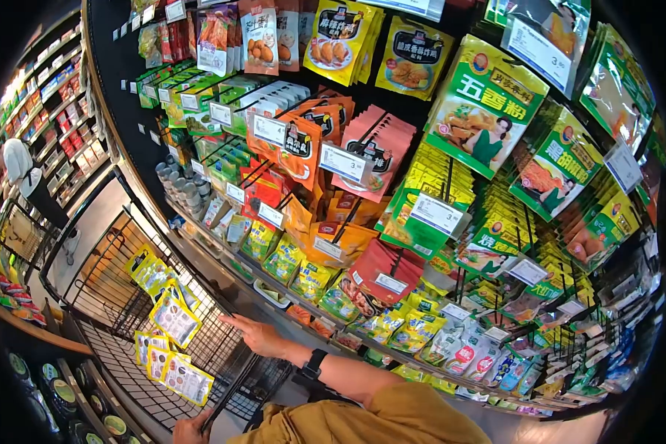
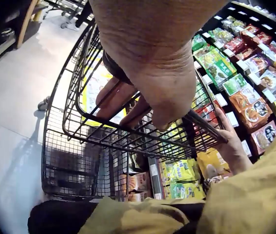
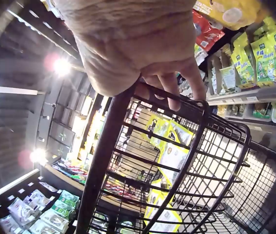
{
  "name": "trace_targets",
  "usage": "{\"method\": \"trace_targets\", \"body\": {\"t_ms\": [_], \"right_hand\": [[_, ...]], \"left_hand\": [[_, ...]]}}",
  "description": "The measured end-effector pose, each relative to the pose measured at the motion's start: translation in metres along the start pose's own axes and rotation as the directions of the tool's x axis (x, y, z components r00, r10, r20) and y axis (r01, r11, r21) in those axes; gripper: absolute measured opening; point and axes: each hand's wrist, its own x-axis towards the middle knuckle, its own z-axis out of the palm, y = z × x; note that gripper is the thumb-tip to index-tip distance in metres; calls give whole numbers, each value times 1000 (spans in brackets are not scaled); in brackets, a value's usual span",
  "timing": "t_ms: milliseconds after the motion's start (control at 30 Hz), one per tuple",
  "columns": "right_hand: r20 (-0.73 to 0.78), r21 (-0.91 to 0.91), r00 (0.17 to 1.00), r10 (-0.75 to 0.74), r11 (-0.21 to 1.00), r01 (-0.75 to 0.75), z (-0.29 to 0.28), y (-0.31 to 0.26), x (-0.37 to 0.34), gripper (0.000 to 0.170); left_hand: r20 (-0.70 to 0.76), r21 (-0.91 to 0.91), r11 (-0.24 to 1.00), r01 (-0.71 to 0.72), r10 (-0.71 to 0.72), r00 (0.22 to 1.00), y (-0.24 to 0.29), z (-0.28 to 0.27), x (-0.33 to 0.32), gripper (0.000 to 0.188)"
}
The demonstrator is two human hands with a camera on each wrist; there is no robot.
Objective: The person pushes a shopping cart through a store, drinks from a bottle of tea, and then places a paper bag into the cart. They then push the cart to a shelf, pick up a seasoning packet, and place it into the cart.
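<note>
A black wire shopping cart stands in the aisle, with several yellow-edged seasoning packets in its basket. My left hand, at the bottom of the head view, grips one end of the cart's handle. In the left wrist view that hand covers part of the bar, its fingers over the wire rim. My right hand holds the handle's other end, beside the shelf. Up close in the right wrist view, the right hand lies over the bar with its fingers bent down past it.
Along the right runs a shelf wall of hanging seasoning bags and price tags, its lower ledge close to the cart. A low shelf with round lids borders the left. Ahead, a person stands near another cart.
</note>
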Motion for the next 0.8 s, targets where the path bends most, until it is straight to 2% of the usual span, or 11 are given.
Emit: {"method": "trace_targets", "body": {"t_ms": [133, 200, 333, 400, 600, 633, 667, 700, 733, 767, 800], "right_hand": [[-31, 48, 999, -21, 999, 22, 0, 1, 4, 69], [-77, 67, 993, -84, 994, 89, 0, 2, 7, 71], [-13, 228, 999, -34, 973, 36, -19, -35, 8, 65], [-10, 207, 1000, 9, 978, -7, -17, -30, 16, 61], [-58, 291, 994, 93, 954, -72, -16, -36, 30, 66], [-37, 211, 984, 172, 964, -160, -18, -32, 34, 62], [-65, 334, 997, 30, 943, -7, -16, -26, 38, 55], [-87, 381, 993, 74, 924, -35, -28, -73, 26, 56], [-94, 97, 990, -106, 989, 115, -24, -31, 40, 54], [-98, -195, 955, -281, 946, 259, -20, 9, 54, 53], [-111, -55, 979, -172, 984, 167, -18, 4, 54, 51]], "left_hand": [[23, 18, 999, 40, -40, 999, -7, -2, 5, 34], [-74, 21, 998, -64, 65, 995, -23, 7, 11, 33], [-126, 6, 996, -87, 87, 988, -22, -5, 20, 30], [-122, 25, 986, -167, 169, 978, -25, -14, 25, 29], [-91, 125, 975, -182, 194, 977, -37, -20, 40, 37], [-81, 130, 976, -176, 188, 979, -41, -20, 42, 39], [-49, 127, 980, -154, 161, 986, -40, -23, 45, 42], [-53, 108, 981, -163, 169, 984, -39, -28, 48, 46], [-21, 96, 985, -142, 144, 989, -42, -24, 54, 49], [-25, 107, 980, -167, 170, 985, -40, -32, 53, 49], [44, 104, 986, -132, 128, 991, -33, -43, 52, 50]]}}
